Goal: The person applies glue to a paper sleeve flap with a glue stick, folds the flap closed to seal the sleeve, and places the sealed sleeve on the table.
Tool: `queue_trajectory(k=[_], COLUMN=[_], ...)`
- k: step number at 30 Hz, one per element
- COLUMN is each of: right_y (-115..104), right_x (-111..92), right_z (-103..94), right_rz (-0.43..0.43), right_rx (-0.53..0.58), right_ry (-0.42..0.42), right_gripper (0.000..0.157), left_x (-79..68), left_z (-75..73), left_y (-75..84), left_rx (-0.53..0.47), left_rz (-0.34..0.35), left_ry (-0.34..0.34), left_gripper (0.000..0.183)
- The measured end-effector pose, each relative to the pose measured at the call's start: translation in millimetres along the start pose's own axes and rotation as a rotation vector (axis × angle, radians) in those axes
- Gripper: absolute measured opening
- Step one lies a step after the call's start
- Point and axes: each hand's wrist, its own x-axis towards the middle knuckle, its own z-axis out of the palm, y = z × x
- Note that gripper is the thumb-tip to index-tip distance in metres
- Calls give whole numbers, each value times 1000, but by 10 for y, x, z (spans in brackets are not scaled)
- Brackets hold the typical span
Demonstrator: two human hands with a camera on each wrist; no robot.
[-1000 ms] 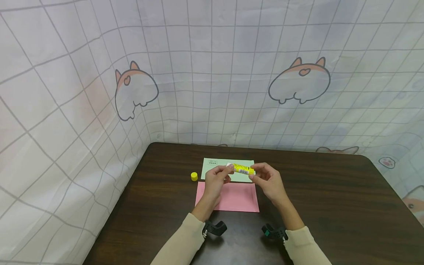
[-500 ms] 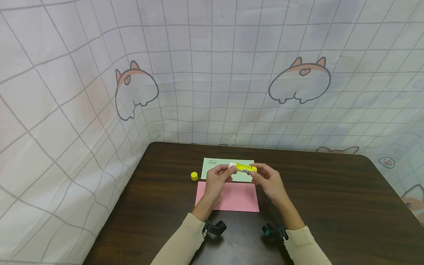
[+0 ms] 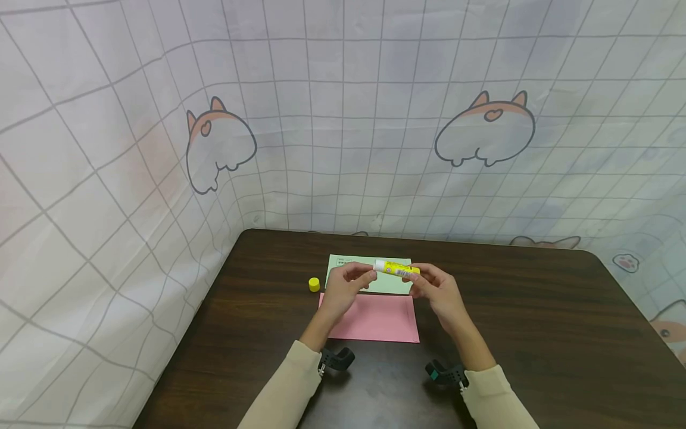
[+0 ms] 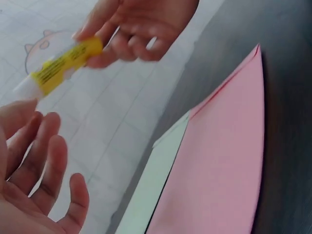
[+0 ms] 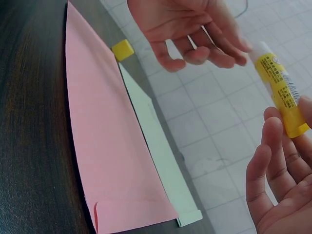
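Note:
A yellow glue stick (image 3: 398, 269) with a white uncapped end is held up over the envelopes, lying nearly level. My right hand (image 3: 442, 292) pinches its yellow base between thumb and fingers, as the right wrist view shows. Beside the white end is my left hand (image 3: 343, 291); its thumb tip is right at that end while the other fingers are loosely spread, gripping nothing. Below the hands a pink envelope (image 3: 375, 319) lies on the table, and just behind it lies a pale green envelope (image 3: 388, 286), partly covered in the head view by the hands and glue stick.
The yellow cap (image 3: 314, 285) stands on the dark wooden table (image 3: 536, 322), left of the green envelope. Behind the table and along its left side hangs a white gridded curtain (image 3: 343, 137) with cartoon animal prints.
The glue stick has shifted slightly right and up in my right hand. My left hand has loosened from the white end and drawn a little left.

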Motion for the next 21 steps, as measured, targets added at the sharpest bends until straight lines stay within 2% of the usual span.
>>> queue_trajectory(k=[10,16,21], right_y=[1,5,9], right_x=[-18,-24,-28], right_z=[-8,-18,-31], right_rz=[40,45,41], right_rx=[25,35,49], right_ry=[9,14,12], right_gripper=[40,40,40], left_x=[-4,15,6], left_z=[-402,-642,-819], left_y=[24,-4,-45], left_rx=[531,705,769], left_rz=[100,103,45], left_ry=[-81,-30,-3], left_gripper=[20,22,26])
